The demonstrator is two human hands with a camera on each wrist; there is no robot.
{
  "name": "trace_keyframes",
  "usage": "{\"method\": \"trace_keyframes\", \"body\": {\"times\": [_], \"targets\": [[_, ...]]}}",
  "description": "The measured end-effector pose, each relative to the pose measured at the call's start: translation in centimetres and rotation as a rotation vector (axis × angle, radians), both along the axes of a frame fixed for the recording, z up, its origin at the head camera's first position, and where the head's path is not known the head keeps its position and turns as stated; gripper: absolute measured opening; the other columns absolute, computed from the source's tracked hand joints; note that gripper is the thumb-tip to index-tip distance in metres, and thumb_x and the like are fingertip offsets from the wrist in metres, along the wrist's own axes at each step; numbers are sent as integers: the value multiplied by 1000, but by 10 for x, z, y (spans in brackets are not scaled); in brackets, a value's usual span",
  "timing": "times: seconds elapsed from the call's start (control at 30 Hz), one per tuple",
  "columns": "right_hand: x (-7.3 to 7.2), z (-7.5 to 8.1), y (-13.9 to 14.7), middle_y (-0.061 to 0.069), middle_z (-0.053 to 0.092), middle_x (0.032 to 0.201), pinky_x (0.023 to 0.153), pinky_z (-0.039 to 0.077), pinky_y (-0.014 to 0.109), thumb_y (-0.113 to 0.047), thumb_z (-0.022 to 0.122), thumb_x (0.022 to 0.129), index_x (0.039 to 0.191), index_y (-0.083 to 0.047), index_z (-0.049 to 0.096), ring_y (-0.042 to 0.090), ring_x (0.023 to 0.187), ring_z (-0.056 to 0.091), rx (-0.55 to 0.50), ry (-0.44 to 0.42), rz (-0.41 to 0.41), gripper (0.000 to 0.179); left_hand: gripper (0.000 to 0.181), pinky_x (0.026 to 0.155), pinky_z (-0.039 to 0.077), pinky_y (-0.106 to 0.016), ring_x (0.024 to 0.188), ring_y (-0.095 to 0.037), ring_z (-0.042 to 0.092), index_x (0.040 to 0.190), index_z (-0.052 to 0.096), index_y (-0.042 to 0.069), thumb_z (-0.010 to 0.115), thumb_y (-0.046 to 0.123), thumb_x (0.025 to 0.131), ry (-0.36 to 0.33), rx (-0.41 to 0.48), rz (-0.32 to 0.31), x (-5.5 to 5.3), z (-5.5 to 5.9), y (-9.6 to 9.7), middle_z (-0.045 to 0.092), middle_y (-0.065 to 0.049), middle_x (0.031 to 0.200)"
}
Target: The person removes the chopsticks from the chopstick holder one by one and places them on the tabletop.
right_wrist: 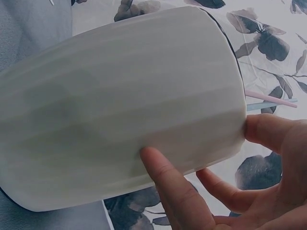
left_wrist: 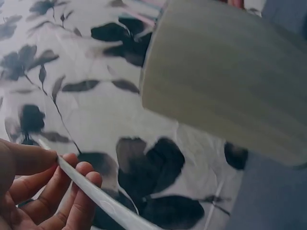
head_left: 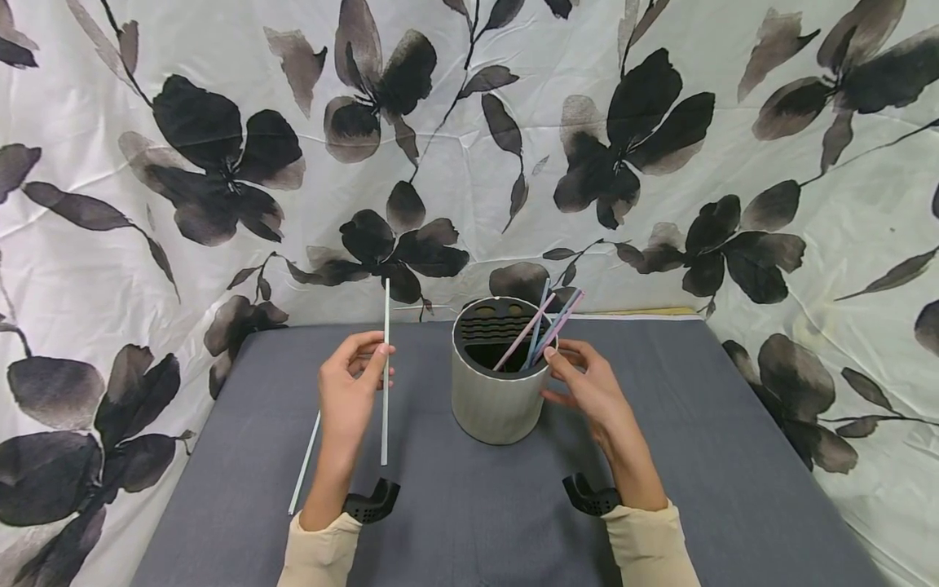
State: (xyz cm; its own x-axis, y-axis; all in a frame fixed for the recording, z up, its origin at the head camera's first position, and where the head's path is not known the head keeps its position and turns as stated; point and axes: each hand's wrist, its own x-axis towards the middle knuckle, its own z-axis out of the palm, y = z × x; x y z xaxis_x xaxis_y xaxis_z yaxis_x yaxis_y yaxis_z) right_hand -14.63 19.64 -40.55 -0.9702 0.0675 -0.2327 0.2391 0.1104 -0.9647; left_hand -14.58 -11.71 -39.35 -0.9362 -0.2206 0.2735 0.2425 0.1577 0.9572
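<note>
My left hand pinches a long pale straw between thumb and fingers, upright in the head view, left of the utensil holder. That holder is a light grey ribbed cylinder with a black slotted insert. Pink and blue straws lean to the right out of its open compartment; their lower ends are hidden inside. My right hand holds the holder's right side, its thumb at the rim and a finger against the wall. Another pale straw lies on the table beside my left forearm.
A dark grey cloth covers the table. Behind it and along both sides hangs a white floral sheet. A thin yellow-and-white edge shows at the back right. Black wrist mounts sit on both wrists.
</note>
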Motion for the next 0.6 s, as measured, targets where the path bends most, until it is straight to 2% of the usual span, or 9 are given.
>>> {"method": "trace_keyframes", "body": {"times": [0.17, 0.3, 0.4, 0.6], "targets": [[1, 1, 1, 24, 38, 156, 92, 62, 42, -37, 60, 106, 158, -4, 35, 42, 139, 50, -6, 0, 3, 67, 22, 65, 62, -27, 70, -6, 70, 123, 72, 4, 68, 10, 102, -90, -27, 16, -2, -15, -14, 74, -22, 107], [1, 1, 1, 24, 38, 156, 93, 62, 42, -37, 60, 107, 159, -4, 35, 42, 139, 49, -5, 2, 8, 67, 24, 65, 64, -32, 69, -6, 70, 124, 71, 2, 67, 10, 103, -166, -34, 14, -2, -28, -24, 73, -23, 107], [1, 1, 1, 24, 38, 156, 92, 62, 41, -38, 60, 106, 158, -4, 35, 42, 139, 49, -3, 3, 9, 67, 25, 66, 64, -34, 69, -8, 70, 125, 70, 1, 66, 11, 103, -221, -34, 12, -4, -40, -32, 74, -18, 104], [0, 1, 1, 24, 38, 157, 90, 63, 39, -38, 61, 106, 159, -4, 35, 42, 140, 50, -2, 2, 9, 67, 26, 63, 62, -28, 68, -11, 70, 127, 69, -1, 63, 11, 104, -348, -42, 18, -8, -62, -49, 74, -1, 92]]}}
